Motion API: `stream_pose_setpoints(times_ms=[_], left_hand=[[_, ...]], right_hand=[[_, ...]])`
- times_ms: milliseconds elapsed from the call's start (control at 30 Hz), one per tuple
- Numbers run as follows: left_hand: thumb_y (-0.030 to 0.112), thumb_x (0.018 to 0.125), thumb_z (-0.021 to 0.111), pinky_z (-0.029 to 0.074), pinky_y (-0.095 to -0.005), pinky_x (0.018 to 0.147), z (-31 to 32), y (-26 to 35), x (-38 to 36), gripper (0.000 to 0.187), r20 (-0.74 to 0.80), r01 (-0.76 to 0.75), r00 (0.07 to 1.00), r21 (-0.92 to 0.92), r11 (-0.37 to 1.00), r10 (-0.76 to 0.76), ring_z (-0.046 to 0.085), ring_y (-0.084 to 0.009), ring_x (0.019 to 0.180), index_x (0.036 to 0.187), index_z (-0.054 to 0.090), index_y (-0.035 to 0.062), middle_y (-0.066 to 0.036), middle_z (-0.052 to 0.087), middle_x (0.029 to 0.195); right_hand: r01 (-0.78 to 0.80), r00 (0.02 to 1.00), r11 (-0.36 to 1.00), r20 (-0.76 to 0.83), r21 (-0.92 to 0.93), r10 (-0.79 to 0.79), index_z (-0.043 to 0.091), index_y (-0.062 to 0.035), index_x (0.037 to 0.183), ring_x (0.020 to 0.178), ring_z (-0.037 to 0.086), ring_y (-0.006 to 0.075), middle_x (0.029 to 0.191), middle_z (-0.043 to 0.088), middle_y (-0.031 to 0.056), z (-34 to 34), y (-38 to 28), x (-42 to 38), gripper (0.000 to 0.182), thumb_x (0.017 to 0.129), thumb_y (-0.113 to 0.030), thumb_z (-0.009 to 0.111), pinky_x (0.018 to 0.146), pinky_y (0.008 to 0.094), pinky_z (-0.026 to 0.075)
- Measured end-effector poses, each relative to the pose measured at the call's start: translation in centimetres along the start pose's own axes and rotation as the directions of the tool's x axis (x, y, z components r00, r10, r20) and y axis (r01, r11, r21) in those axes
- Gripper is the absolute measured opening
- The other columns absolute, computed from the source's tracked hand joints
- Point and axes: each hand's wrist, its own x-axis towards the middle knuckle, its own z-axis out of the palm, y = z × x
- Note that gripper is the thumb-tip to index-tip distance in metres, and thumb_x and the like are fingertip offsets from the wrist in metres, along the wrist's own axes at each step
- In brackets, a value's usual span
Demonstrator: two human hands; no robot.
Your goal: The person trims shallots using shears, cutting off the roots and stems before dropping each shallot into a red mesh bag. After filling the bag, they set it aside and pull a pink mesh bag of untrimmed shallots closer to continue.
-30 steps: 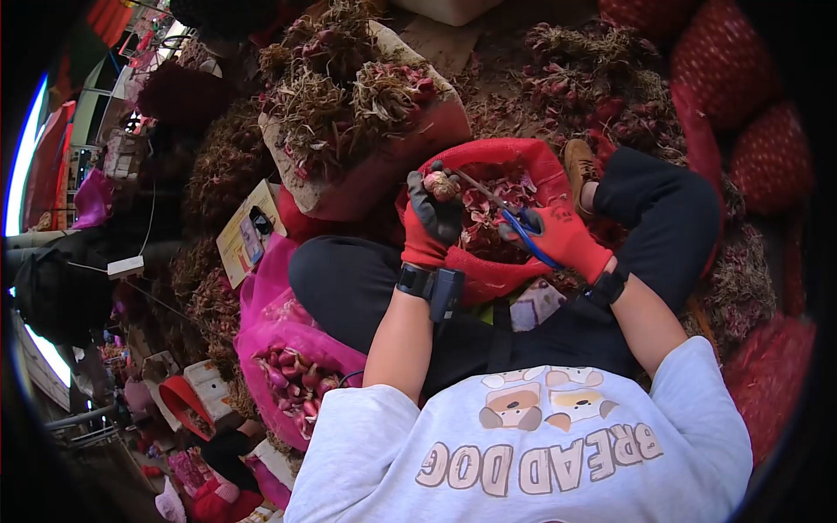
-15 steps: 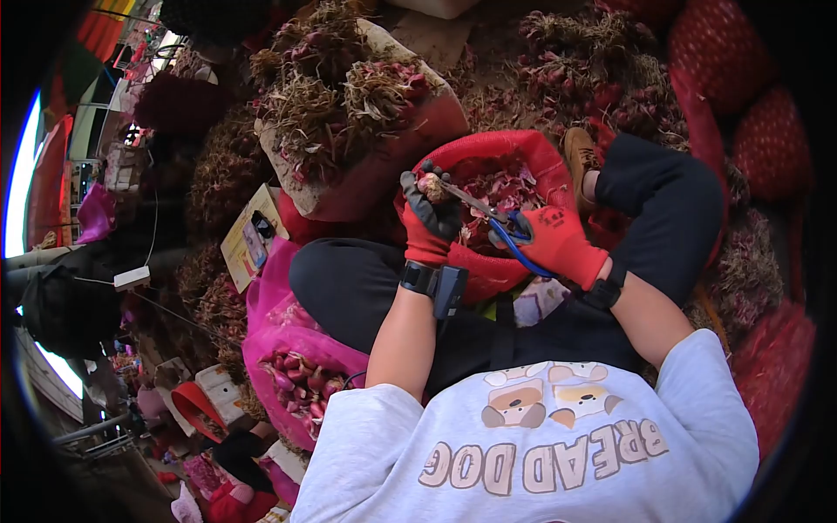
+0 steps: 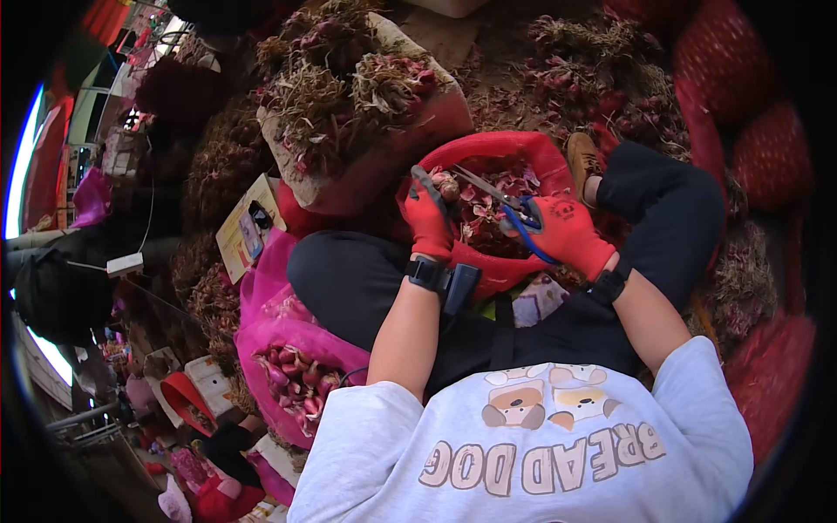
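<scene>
My left hand [image 3: 428,218], in a red glove with dark grey fingers, is closed around a shallot [image 3: 447,186] over the mouth of a red sack [image 3: 497,144]. In my right hand [image 3: 568,234], gloved the same way, are scissors [image 3: 478,181] with blue handles. Their blades point up and left, with the tips close beside the shallot. Inside the sack lie reddish skins and trimmings [image 3: 516,180]. My left fingers partly cover the shallot.
Dried shallot bunches [image 3: 305,100] are heaped on a pale block [image 3: 418,44] ahead. A pink mesh bag [image 3: 261,301] of trimmed shallots [image 3: 296,375] lies by my left knee. Cardboard [image 3: 231,244] carries small dark items. More bunches [image 3: 593,70] and red net sacks [image 3: 724,61] stand right.
My left hand has turned and lowered slightly with the shallot. The scissors have shifted a little right and down with my right hand, and the view has moved slightly.
</scene>
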Motion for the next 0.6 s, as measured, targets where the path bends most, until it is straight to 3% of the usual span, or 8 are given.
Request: stream_pose_setpoints(times_ms=[100, 167, 300, 367, 467, 567, 600], left_hand=[[0.052, 0.095, 0.041, 0.035, -0.0249, 0.046, 0.0, -0.4, 0.6, 0.052, -0.091, -0.063, 0.994, 0.055, 0.996, 0.068, 0.047, -0.0098, 0.049, 0.081, 0.06, 0.0061, 0.0, 0.054, 0.062], [0.053, 0.095, 0.041, 0.036, -0.0248, 0.046, -0.2, -0.3, 0.9, 0.053, -0.033, -0.051, 0.998, 0.081, 0.995, 0.054, 0.047, -0.0098, 0.049, 0.08, 0.06, 0.0059, 0.0, 0.054, 0.061], [0.053, 0.094, 0.041, 0.037, -0.0243, 0.045, 0.1, 0.0, 0.5, 0.053, -0.007, -0.01, 1.0, 0.101, 0.995, 0.011, 0.047, -0.0099, 0.049, 0.083, 0.061, 0.006, 0.0, 0.055, 0.062], [0.053, 0.095, 0.04, 0.037, -0.0232, 0.045, 0.1, 0.1, 0.5, 0.052, 0.042, 0.045, 0.998, -0.008, 0.999, -0.044, 0.047, -0.0095, 0.049, 0.085, 0.062, 0.0063, 0.001, 0.055, 0.062], [0.053, 0.095, 0.04, 0.036, -0.0215, 0.043, 0.0, 0.5, 0.3, 0.051, 0.096, 0.114, 0.99, -0.083, 0.99, -0.105, 0.046, -0.0086, 0.048, 0.088, 0.062, 0.0072, 0.002, 0.054, 0.063], [0.052, 0.095, 0.04, 0.034, -0.0203, 0.042, 0.8, 1.1, -0.2, 0.05, 0.062, 0.161, 0.986, -0.086, 0.983, -0.156, 0.044, -0.0078, 0.047, 0.088, 0.062, 0.0076, 0.003, 0.053, 0.062], [0.052, 0.095, 0.04, 0.033, -0.02, 0.041, 1.0, 1.2, -0.3, 0.049, 0.037, 0.174, 0.984, -0.082, 0.981, -0.172, 0.044, -0.0076, 0.047, 0.087, 0.062, 0.0077, 0.003, 0.053, 0.062]], right_hand=[[0.037, 0.999, 0.982, 0.013, -0.186, -0.036, 0.066, -0.0104, 0.088, 0.072, 0.063, 0.031, 0.074, 0.064, 0.013, -0.4, -0.4, -0.2, 0.04, 0.077, -0.049, 0.065, 0.064, 0.0401, 0.048], [0.043, 0.999, 0.953, 0.018, -0.3, -0.04, 0.066, -0.0094, 0.086, 0.073, 0.063, 0.0323, 0.076, 0.064, 0.0135, 0.3, 0.4, -0.3, 0.048, 0.077, -0.056, 0.061, 0.066, 0.0415, 0.048], [-0.054, 0.993, 0.979, 0.088, -0.196, 0.073, 0.067, -0.0111, 0.087, 0.072, 0.064, 0.0309, 0.073, 0.064, 0.0133, 0.6, 1.5, 0.0, 0.042, 0.077, -0.051, 0.064, 0.064, 0.0394, 0.048], [-0.157, 0.98, 0.986, 0.111, -0.064, 0.163, 0.069, -0.0111, 0.093, 0.073, 0.065, 0.0279, 0.074, 0.066, 0.0121, 0.7, 1.5, 0.2, 0.037, 0.078, -0.045, 0.067, 0.064, 0.0374, 0.048], [-0.135, 0.983, 0.977, 0.145, 0.166, 0.112, 0.066, -0.0087, 0.082, 0.075, 0.063, 0.0327, 0.074, 0.063, 0.0165, -0.8, 0.2, 0.0, 0.046, 0.077, -0.054, 0.062, 0.067, 0.0411, 0.047], [-0.054, 0.993, 0.998, 0.107, 0.015, 0.052, 0.068, -0.0087, 0.086, 0.072, 0.064, 0.0324, 0.074, 0.064, 0.0162, 1.2, 1.9, -0.2, 0.046, 0.079, -0.054, 0.061, 0.065, 0.0419, 0.047], [-0.062, 0.989, 0.998, 0.134, 0.021, 0.059, 0.068, -0.0092, 0.092, 0.071, 0.064, 0.0276, 0.076, 0.065, 0.0138, 2.0, 2.7, -0.1, 0.04, 0.08, -0.047, 0.063, 0.064, 0.0389, 0.048]])
